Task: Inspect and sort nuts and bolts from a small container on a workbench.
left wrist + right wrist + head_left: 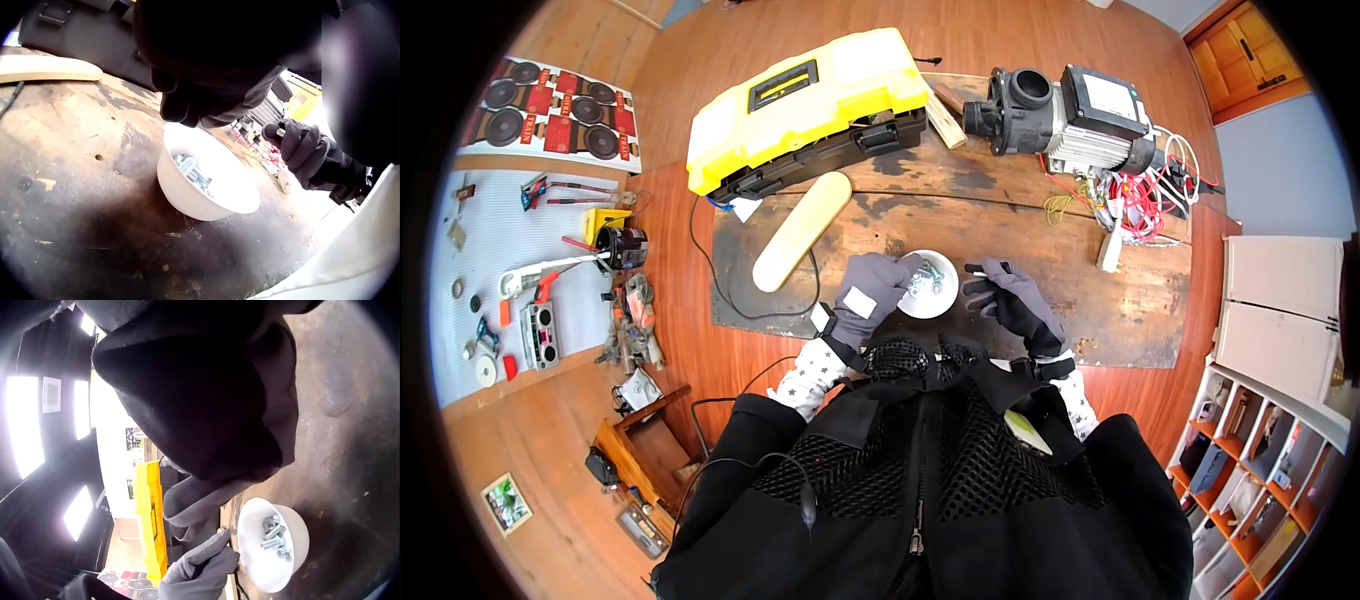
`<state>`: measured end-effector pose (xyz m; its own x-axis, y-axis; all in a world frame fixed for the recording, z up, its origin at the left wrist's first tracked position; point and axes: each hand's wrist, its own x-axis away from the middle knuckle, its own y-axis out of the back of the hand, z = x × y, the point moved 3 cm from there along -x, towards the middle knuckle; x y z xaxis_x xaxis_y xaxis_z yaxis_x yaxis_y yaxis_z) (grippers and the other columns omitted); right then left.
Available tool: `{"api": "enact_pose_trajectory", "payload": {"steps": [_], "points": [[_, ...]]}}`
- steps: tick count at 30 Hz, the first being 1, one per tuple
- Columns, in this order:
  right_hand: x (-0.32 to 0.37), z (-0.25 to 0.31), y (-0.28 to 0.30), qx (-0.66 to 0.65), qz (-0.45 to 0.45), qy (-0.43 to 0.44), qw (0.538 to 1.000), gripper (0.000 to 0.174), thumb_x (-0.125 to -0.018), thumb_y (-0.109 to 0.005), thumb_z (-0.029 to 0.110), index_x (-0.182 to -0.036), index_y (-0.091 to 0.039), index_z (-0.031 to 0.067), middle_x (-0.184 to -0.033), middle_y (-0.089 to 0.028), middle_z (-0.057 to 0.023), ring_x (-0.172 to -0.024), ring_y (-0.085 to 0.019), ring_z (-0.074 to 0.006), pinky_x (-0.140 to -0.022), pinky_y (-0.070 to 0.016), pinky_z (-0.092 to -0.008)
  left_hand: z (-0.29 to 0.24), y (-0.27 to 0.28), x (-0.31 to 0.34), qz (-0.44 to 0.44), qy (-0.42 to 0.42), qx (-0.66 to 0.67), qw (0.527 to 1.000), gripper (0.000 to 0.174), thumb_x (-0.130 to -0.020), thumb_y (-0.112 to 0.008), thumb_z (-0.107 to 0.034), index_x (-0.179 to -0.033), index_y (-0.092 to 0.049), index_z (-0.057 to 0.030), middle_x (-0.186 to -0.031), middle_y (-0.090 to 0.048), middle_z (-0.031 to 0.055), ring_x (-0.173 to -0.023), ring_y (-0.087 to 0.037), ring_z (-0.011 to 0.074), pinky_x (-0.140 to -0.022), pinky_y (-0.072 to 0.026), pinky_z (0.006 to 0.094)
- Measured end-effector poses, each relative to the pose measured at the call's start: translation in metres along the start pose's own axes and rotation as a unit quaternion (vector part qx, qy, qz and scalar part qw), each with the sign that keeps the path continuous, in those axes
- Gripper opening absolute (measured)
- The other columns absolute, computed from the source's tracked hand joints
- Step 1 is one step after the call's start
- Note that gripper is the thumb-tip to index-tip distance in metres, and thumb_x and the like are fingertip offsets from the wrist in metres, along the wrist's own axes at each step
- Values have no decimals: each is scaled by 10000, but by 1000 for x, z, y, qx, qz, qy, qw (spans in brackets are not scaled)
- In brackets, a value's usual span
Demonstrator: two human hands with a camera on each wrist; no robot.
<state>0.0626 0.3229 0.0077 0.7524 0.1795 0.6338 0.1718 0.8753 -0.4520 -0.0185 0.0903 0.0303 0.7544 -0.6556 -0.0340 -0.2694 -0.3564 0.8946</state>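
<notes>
A white bowl (941, 296) holds several silvery bolts and nuts (273, 535). My gloved left hand (874, 292) is at the bowl's left side, its bent fingertips right at the rim in the left wrist view. I cannot tell whether these fingers pinch anything. Just right of the bowl, my gloved right hand (1012, 298) has its fingers curled. A small silvery metal piece (280, 132) shows between its thumb and forefinger, mostly hidden by the glove.
A yellow and black toolbox (830, 95) stands at the table's back left, with a long pale yellow pad (802, 232) before it. At the back right are a pump with its motor (1065, 118) and tangled wires (1135, 205). A black cable (718, 285) loops over the table's left side.
</notes>
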Motion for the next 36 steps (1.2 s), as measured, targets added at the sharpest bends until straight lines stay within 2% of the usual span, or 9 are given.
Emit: {"api": "enact_pose_trajectory", "payload": {"steps": [5, 8, 12, 14, 20, 25, 28, 34, 36], "points": [[-2, -5, 18, -83, 64, -24, 994, 424, -1032, -509, 423, -1121, -667, 40, -769, -666, -61, -563, -599, -131, -539, -474, -236, -7, 3, -11, -8, -79, -11, 997, 126, -746, -674, -148, -847, -749, -150, -793, -691, 69, -719, -675, 271, -622, -526, 376], [-4, -10, 27, -133, 96, -39, 986, 454, -1017, -528, 452, -1120, -641, 26, -800, -653, -55, -594, -586, -122, -527, -438, -215, -13, -7, -14, 36, -108, -60, 992, 124, -732, -660, -149, -820, -748, -153, -852, -712, 46, -784, -688, 271, -679, -541, 378], [-1, -17, 32, -144, 52, -51, 987, 473, -1006, -539, 471, -1135, -607, 21, -871, -648, -52, -674, -601, -125, -553, -423, -203, -18, -44, -25, 137, -114, -118, 977, 180, -800, -648, -192, -952, -742, -176, -832, -711, 37, -747, -695, 264, -627, -533, 393], [1, -16, 27, -211, 116, -58, 969, 479, -999, -543, 484, -1159, -578, 33, -963, -645, -53, -787, -629, -143, -591, -422, -203, -15, -52, -26, 192, -109, -174, 960, 226, -830, -640, -208, -1036, -731, -194, -814, -710, 41, -724, -700, 259, -605, -531, 397], [18, -5, 14, -126, 51, -16, 991, 482, -1005, -528, 489, -1163, -575, 37, -1043, -657, -70, -880, -655, -178, -627, -460, -236, -11, -58, -27, 205, -108, -153, 961, 276, -844, -638, -216, -1107, -722, -221, -830, -717, 63, -744, -706, 279, -622, -540, 402], [21, -4, 15, -107, 72, -18, 991, 498, -1013, -514, 464, -1272, -581, 44, -989, -685, -67, -778, -650, -139, -618, -466, -220, -18, -30, -24, 306, -70, -16, 950, 383, -862, -622, -217, -1240, -678, -228, -977, -711, 129, -890, -694, 319, -813, -552, 418], [27, 5, 11, -57, 82, -2, 995, 498, -1015, -511, 442, -1328, -580, 61, -928, -694, -60, -706, -633, -109, -608, -462, -207, -15, -22, -24, 281, -73, 84, 953, 400, -867, -619, -219, -1263, -667, -228, -1047, -711, 151, -944, -688, 329, -864, -542, 409], [14, -8, 19, -67, 76, -6, 995, 445, -1010, -543, 384, -1298, -597, 49, -911, -698, -70, -667, -614, -105, -597, -459, -202, -11, 0, -23, 305, -68, -33, 949, 439, -812, -642, -226, -1247, -671, -171, -1058, -715, 126, -904, -690, 329, -803, -554, 410], [13, -7, 18, -97, 79, -17, 992, 433, -1009, -553, 368, -1286, -597, 37, -927, -699, -74, -665, -614, -108, -592, -457, -202, -5, -5, -16, 254, -106, -64, 959, 340, -791, -652, -205, -1124, -715, -183, -914, -721, 112, -835, -699, 331, -750, -551, 432]]}}
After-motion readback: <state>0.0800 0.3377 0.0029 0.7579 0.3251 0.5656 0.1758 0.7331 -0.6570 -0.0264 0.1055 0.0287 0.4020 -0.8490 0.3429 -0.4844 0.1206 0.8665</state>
